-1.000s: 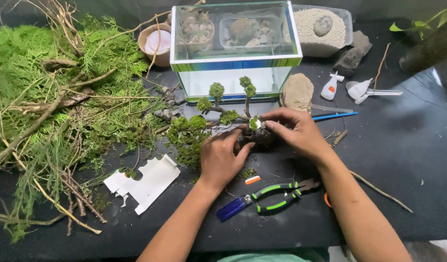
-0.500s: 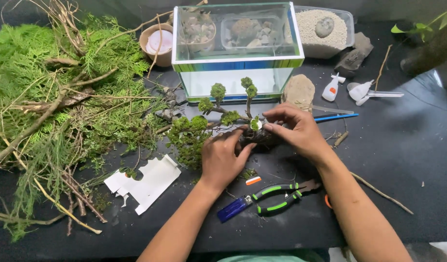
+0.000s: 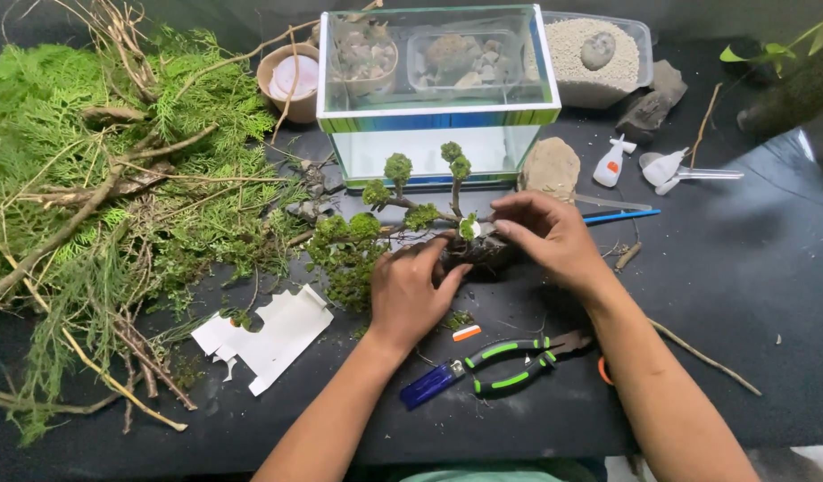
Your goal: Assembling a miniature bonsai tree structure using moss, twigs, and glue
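Left hand: the left hand [image 3: 411, 290] lies palm down on the dark table [image 3: 742, 295], fingers close together and curled, the fingertips pressing on the near side of the dark base of the miniature tree [image 3: 429, 201]. I cannot tell if the thumb goes under the wood.

Right hand: the right hand [image 3: 547, 234] comes from the other side, fingers bent, thumb and index finger pinching a small white and green piece [image 3: 468, 228] just at the trunk.

Miniature tree: it sits between the two hands, touching both. Its dark base is under the fingertips; the thin branches with round green tufts go up and away from the hands, toward the glass tank [image 3: 434, 98].

Main relation: the long axis of the tree base runs across, from one hand to the other, with most of the foliage on the left hand's side. The pinched piece is nearer to the right hand; the left hand seems only to steady the base.

Near the wrists: green-handled pliers [image 3: 519, 361] and a blue lighter [image 3: 432, 384] lie just behind the left hand, toward the body.

Outer side of left hand: white torn card [image 3: 269, 335], and further a big heap of green branches [image 3: 99, 178].

Beyond right hand: a pale stone [image 3: 550, 165] and small white glue bottles [image 3: 608, 165].
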